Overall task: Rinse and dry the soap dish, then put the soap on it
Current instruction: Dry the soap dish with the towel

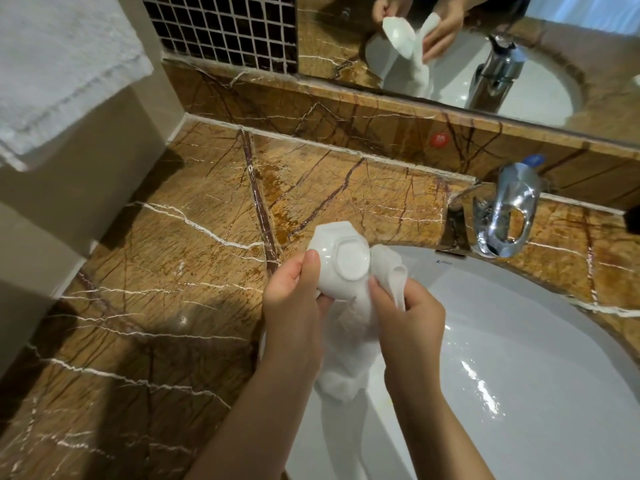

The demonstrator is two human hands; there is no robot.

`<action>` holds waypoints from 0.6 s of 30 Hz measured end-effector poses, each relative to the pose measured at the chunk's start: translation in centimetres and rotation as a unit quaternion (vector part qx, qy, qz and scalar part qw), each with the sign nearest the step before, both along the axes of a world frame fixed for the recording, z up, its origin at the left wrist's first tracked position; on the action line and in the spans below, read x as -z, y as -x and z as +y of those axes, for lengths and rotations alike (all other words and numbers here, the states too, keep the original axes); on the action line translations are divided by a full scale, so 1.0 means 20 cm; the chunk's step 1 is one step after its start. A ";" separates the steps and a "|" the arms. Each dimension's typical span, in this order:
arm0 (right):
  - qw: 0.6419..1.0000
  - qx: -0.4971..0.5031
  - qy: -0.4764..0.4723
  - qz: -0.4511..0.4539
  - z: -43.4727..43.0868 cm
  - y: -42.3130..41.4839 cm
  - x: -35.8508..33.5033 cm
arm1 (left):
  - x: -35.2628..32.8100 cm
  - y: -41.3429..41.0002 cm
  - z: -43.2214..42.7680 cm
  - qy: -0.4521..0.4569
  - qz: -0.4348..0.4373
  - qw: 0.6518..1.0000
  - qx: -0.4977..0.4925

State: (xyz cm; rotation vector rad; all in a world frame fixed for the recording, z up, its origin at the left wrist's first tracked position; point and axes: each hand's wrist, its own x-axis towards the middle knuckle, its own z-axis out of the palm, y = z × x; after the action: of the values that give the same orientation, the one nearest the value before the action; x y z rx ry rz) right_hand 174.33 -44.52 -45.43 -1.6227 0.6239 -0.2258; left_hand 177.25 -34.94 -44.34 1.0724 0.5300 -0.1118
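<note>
I hold a white ceramic soap dish (341, 258) over the sink's left rim, its underside turned toward me. My left hand (294, 303) grips its left edge, thumb on the base. My right hand (407, 313) is closed on a white cloth (349, 341), pressing it against the dish's right side; the cloth hangs down between my wrists. The inside of the dish shows only in the mirror. No soap is in view.
A white basin (519, 341) with wet glints lies at the right. A chrome faucet (505, 209) stands behind it. Brown marble counter (166, 271) spreads left. A white towel (59, 64) hangs at top left. A mirror (450, 46) runs along the back wall.
</note>
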 end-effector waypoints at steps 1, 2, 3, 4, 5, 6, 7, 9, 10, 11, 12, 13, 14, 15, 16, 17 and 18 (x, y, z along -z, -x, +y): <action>0.999 0.008 -0.036 0.006 -0.01 -0.01 0.00 | 0.01 0.01 0.00 0.003 0.003 1.000 0.002; 0.997 0.008 -0.071 0.017 -0.02 -0.02 0.00 | 0.02 0.02 0.00 0.002 0.000 1.000 0.010; 0.994 -0.001 -0.106 0.032 -0.03 -0.03 0.00 | 0.02 0.03 0.01 0.000 -0.005 1.000 0.022; 0.990 -0.012 -0.135 0.048 -0.05 -0.04 0.00 | 0.03 0.03 0.02 0.003 -0.014 0.999 0.040; 0.986 -0.019 -0.154 0.063 -0.07 -0.04 0.00 | 0.04 0.03 0.04 0.010 -0.022 0.998 0.063; 0.983 -0.019 -0.166 0.073 -0.10 -0.06 0.01 | 0.05 0.03 0.06 0.022 -0.022 0.996 0.085; 0.982 -0.017 -0.171 0.078 -0.13 -0.07 0.00 | 0.05 0.02 0.08 0.037 -0.014 0.993 0.109; 0.983 -0.029 -0.165 0.077 -0.18 -0.09 -0.01 | 0.06 0.01 0.13 0.063 0.003 0.985 0.163; 0.983 -0.045 -0.160 0.075 -0.20 -0.11 -0.02 | 0.06 0.00 0.15 0.066 0.010 0.980 0.189; 0.983 -0.067 -0.152 0.074 -0.21 -0.12 -0.02 | 0.05 -0.02 0.17 0.063 0.019 0.976 0.208; 0.983 -0.095 -0.142 0.073 -0.22 -0.13 -0.03 | 0.04 -0.03 0.19 0.065 0.032 0.972 0.223; 0.981 -0.127 -0.130 0.072 -0.22 -0.14 -0.04 | 0.03 -0.05 0.20 0.068 0.048 0.967 0.239; 0.978 -0.159 -0.114 0.070 -0.22 -0.15 -0.05 | 0.02 -0.06 0.21 0.063 0.059 0.963 0.254; 0.976 -0.186 -0.092 0.065 -0.22 -0.16 -0.06 | 0.02 -0.07 0.21 0.047 0.070 0.961 0.264; 0.975 -0.206 -0.065 0.057 -0.22 -0.16 -0.06 | 0.01 -0.08 0.21 0.032 0.078 0.961 0.264; 0.974 -0.219 -0.035 0.048 -0.22 -0.16 -0.06 | 0.00 -0.09 0.21 0.025 0.083 0.962 0.258; 0.973 -0.226 -0.005 0.040 -0.21 -0.17 -0.07 | -0.01 -0.09 0.21 0.026 0.086 0.965 0.246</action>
State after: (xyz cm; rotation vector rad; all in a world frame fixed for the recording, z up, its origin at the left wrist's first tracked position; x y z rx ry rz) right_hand 177.70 -48.74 -44.10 -1.7238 0.3004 0.1784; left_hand 179.02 -30.83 -44.22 1.1298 0.4037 -0.6569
